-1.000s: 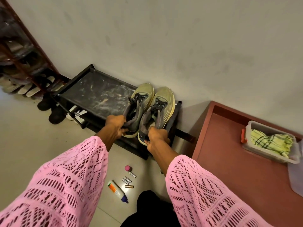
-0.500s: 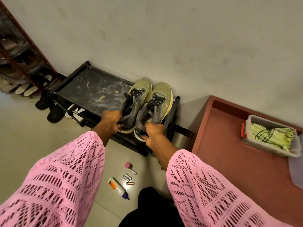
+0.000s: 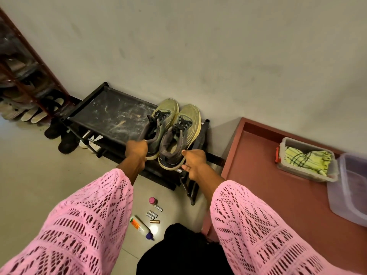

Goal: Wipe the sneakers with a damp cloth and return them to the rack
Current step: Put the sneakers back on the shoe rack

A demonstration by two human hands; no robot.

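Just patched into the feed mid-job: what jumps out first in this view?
The pair of yellow-green mesh sneakers on the right end of the scuffed black shoe rack, left hand gripping one heel, right hand at the other. Bright pink crochet sleeves fill the foreground. A yellow checked cloth sits in a clear plastic tub at right.
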